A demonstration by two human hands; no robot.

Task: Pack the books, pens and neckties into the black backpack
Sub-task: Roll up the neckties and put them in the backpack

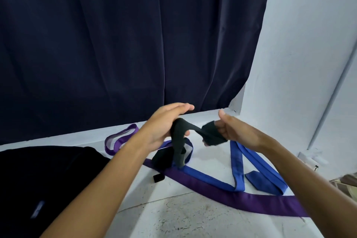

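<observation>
Gripping a rolled end of the black necktie in curled fingers, the right hand holds it above the white surface. The left hand keeps its fingers nearly straight, thumb pinning the tie's band, which hangs below them onto the blue necktie and purple necktie. Left of both hands lies the black backpack.

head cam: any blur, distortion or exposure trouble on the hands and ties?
Head view: wide-angle bending bows the wall edge; the black tie between the left hand and right hand is slightly motion-soft; the black backpack is crushed to near-featureless dark; blue tie and purple tie are evenly lit, no glare.
</observation>
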